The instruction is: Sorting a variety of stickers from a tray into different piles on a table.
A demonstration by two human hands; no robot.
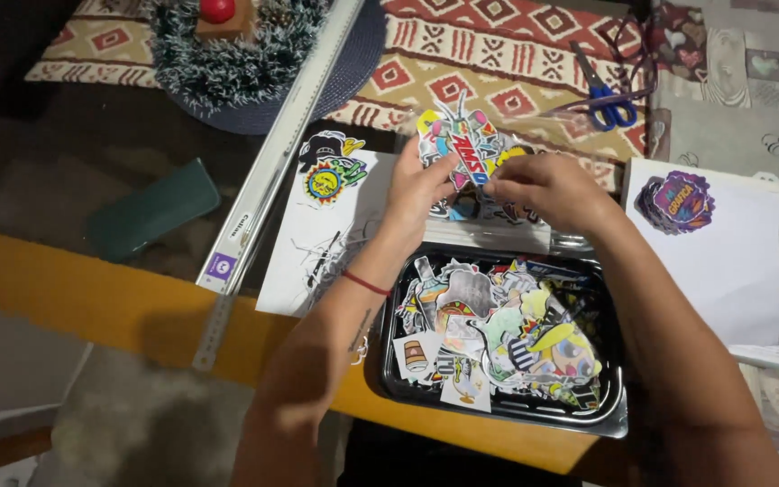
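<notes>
Both hands are working above a black tray (pixel 613 410), raised over the desk. Left hand (pixel 415 191) is pinching the left edge of a colourful sticker (pixel 463 144), fingers clamped together on it. Right hand (pixel 547 189) is gripping the sticker's right lower edge, fingertips closed on it too; a clear plastic film (pixel 561 117) seems to be sticking up around the sticker, hard to tell whether it's a sleeve or backing. Sticker is being held tilted, just above the tray's far rim, in front of the patterned mat (pixel 498 54).

Tray is sitting at the near desk edge, full of loose cut-out stickers (pixel 498 334) piled over each other. A white sheet (pixel 317 243) is lying left of the tray with two stickers on its top corner. Another white sheet (pixel 732 252) is lying on the right, carrying a purple sticker (pixel 675 201). Blue scissors (pixel 608 95) are resting on the mat, well behind the hands. A long cutter bar (pixel 281 153) is running diagonally on the left, a steel ruler (pixel 216 329) just below it. A green case (pixel 151 212) is lying further left.
</notes>
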